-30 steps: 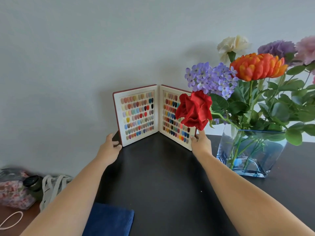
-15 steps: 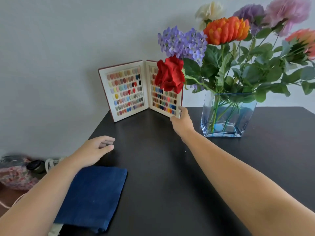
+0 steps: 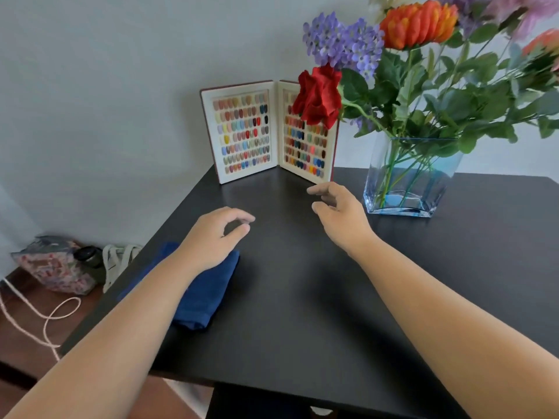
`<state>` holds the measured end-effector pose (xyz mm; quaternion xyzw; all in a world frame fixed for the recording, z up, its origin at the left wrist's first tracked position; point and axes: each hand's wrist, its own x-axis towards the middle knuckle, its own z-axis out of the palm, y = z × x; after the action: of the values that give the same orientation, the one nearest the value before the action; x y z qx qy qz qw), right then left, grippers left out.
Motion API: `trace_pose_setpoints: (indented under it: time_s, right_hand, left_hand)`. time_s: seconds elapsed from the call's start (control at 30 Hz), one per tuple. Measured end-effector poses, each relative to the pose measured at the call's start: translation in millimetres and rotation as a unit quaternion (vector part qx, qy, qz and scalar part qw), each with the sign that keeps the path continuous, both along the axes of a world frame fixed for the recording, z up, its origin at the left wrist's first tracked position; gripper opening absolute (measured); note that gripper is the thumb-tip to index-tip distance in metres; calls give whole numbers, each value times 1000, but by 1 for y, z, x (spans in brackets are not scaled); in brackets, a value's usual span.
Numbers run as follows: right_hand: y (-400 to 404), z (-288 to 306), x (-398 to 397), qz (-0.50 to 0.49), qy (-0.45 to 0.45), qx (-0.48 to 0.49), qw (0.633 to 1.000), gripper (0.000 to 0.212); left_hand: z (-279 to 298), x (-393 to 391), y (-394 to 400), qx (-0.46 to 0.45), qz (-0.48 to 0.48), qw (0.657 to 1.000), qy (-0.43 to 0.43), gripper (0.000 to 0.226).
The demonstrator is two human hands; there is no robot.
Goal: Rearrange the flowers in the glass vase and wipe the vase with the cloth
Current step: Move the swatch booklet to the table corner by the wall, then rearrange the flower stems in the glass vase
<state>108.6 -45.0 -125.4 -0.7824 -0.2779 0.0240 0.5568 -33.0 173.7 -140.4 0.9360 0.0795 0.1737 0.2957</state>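
My left hand [image 3: 215, 237] hangs over the far end of the folded blue cloth [image 3: 198, 293], thumb and forefinger curved toward each other with nothing between them. My right hand [image 3: 340, 213] floats with fingers loosely bent and empty, just to the near left of the glass vase [image 3: 408, 179] and not touching it. The vase stands on the black table [image 3: 302, 313], holding green stems and one red flower [image 3: 319, 95], one lilac cluster [image 3: 343, 43], one orange bloom [image 3: 419, 21] and others cut off by the frame's edge. Left of the vase one open swatch book [image 3: 266, 131] stands upright on the table. Behind the vase is a plain pale wall [image 3: 106, 86]. Far left of the vase, on a reddish-brown floor [image 3: 27, 334], lie one patterned bag [image 3: 51, 264] and one pale cord [image 3: 45, 322].
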Motion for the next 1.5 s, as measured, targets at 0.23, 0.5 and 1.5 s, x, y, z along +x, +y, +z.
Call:
trace_pose_setpoints:
  time_s: [0.23, 0.5, 1.5]
  right_hand:
    - [-91, 16, 19, -113, -28, 31, 993, 34]
    - [-194, 28, 68, -273, 3, 76, 959, 34]
    - [-225, 100, 171, -169, 30, 225, 959, 16]
  left_hand:
    - [27, 69, -72, -108, -81, 989, -67, 19]
    - [49, 140, -138, -179, -110, 972, -102, 20]
    - [132, 284, -236, 94, -103, 966, -216, 12]
